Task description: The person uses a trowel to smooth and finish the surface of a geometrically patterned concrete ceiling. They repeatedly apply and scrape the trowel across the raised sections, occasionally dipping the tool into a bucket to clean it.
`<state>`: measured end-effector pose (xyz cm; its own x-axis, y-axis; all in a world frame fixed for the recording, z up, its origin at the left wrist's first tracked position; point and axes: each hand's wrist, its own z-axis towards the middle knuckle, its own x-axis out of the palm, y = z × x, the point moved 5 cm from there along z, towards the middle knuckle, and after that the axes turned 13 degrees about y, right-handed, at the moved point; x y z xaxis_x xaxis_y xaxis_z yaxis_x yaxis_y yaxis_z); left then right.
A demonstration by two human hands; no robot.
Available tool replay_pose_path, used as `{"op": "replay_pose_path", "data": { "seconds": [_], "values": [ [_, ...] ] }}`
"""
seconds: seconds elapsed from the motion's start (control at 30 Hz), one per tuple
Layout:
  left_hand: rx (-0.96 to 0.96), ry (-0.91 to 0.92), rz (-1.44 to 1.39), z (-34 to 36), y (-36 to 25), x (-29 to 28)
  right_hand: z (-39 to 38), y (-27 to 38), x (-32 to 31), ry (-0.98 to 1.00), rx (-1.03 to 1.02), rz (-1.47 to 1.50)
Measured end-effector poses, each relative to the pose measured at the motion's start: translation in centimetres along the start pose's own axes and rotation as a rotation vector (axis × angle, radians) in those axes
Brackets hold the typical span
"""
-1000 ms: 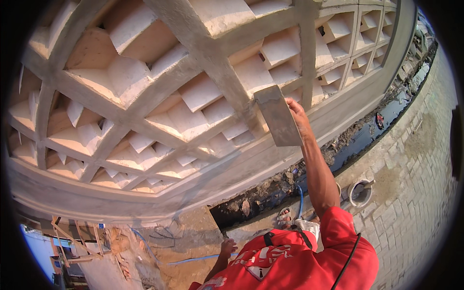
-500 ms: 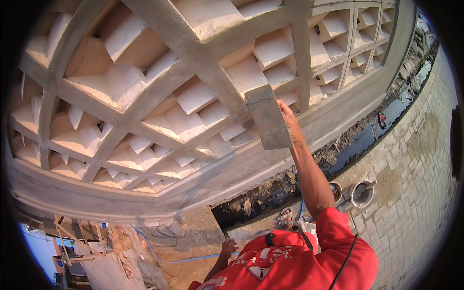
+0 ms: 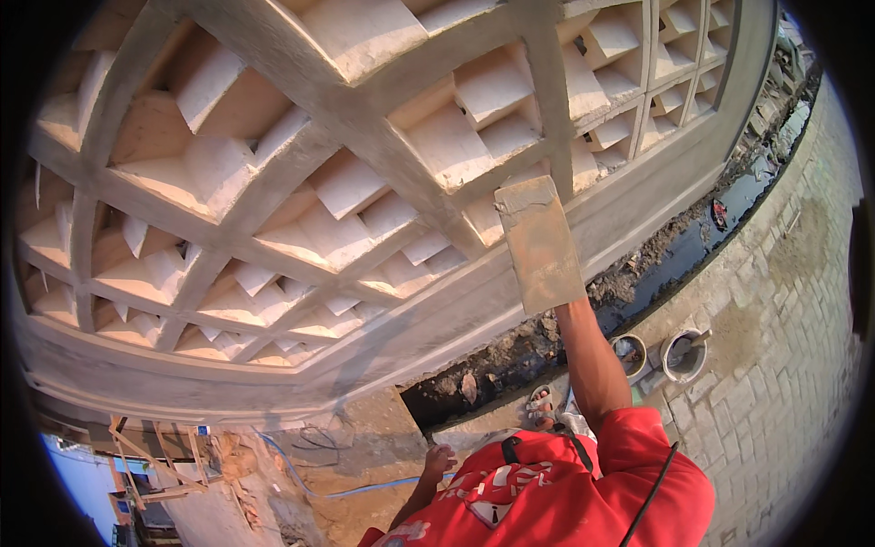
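Observation:
A flat rectangular plastering float [image 3: 540, 244], smeared with grey-brown mortar, is held up in front of the lower part of the breeze-block wall [image 3: 351, 105]. My right arm [image 3: 591, 360] reaches up to it. The float's plate covers my right hand, which grips it from behind; a ridge of mortar lies along its upper end. Low beside my body hangs my left hand [image 3: 439, 459], its fingers loosely bent and apart, with nothing in it.
Below the wall runs a ditch with dark water [image 3: 670, 273] and rubble. Two buckets [image 3: 684, 356] stand beside it on the grey brick paving [image 3: 756, 410]. A blue hose [image 3: 365, 490] lies on the ground, and wooden framing [image 3: 155, 460] stands at lower left.
The float has moved down and right, away from the wall's crossing ribs, and turned so its mortar-smeared face catches light. My right fingers have gone behind it. My left hand stays low.

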<state>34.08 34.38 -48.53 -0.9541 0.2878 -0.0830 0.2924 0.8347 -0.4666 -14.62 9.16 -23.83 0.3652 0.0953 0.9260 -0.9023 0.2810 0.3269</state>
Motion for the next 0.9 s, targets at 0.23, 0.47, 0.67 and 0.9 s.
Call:
{"op": "replay_pose_path", "data": {
  "seconds": [0.23,0.47,0.67,0.9],
  "values": [
    [0.022,0.018,-0.029,-0.1,0.6,-0.4,2.6,1.5,3.8,0.075,0.085,-0.385],
    [0.035,-0.003,-0.058,-0.1,1.1,-0.2,5.0,1.4,7.2,0.158,0.097,-0.265],
    [0.009,0.006,-0.055,-1.0,2.7,-0.1,5.6,0.8,7.2,0.186,0.122,-0.363],
    [0.048,-0.016,-0.038,-1.2,2.3,-0.5,5.6,0.7,8.7,0.170,0.100,-0.349]
  ]
}}
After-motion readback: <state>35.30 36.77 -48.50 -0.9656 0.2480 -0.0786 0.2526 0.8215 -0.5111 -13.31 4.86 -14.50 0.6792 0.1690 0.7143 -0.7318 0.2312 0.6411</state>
